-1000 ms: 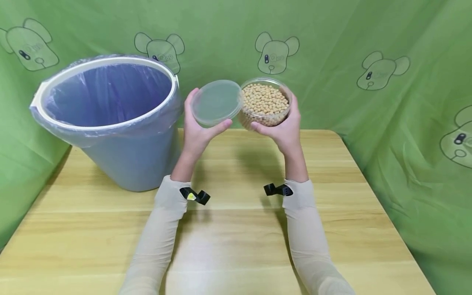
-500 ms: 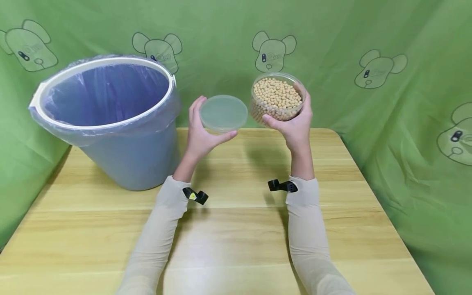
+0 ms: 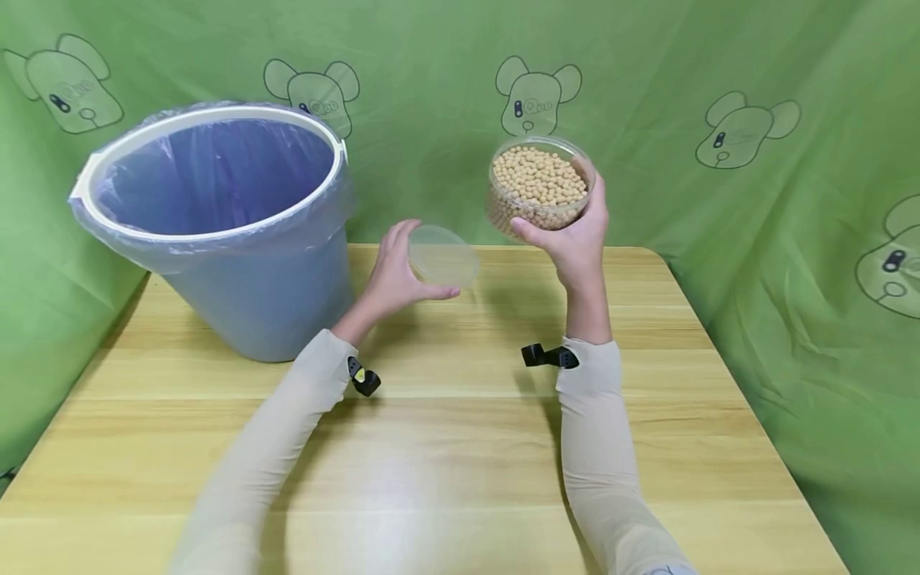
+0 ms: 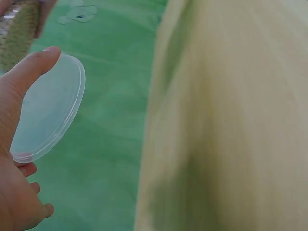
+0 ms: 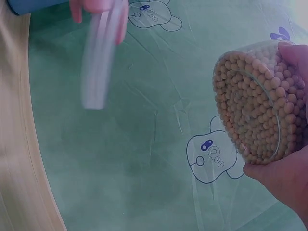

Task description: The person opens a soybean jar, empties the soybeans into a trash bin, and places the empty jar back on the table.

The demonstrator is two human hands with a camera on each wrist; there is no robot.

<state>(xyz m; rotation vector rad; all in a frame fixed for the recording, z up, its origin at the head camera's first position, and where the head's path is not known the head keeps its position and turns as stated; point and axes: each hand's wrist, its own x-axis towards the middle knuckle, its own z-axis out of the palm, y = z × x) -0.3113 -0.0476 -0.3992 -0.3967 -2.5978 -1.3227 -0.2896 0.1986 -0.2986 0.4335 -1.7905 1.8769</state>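
Nearest to me is the bare table (image 3: 460, 479), with both sleeves reaching away toward 12 o'clock. My left hand (image 3: 391, 279) is low over the table at about 11 o'clock and pinches the lid (image 3: 443, 257) between thumb and fingers at its rim; the lid is tilted and I cannot tell if it touches the wood. My right hand (image 3: 571, 235) is raised at about 1 o'clock, with fingers curled around the side of the tub (image 3: 539, 192), which is open and full of beans (image 3: 537, 177) almost to the top. Farther at 10 o'clock stands the bin (image 3: 216, 231) with its blue liner, and behind all is the green cloth (image 3: 755, 239).

I judge the lid is light, thin and a bit flexible, so a rim pinch is enough. The tub looks heavier and its clear wall seems smooth, so I would hold it around the middle and keep it level, because the beans can spill easily.

The left wrist view shows the lid (image 4: 48, 113) resting against the thumb (image 4: 29, 72) and fingertips, which the head view hides. The right wrist view shows the tub (image 5: 262, 103) from the side, with beans packed against the wall; the lid there is only a blur.
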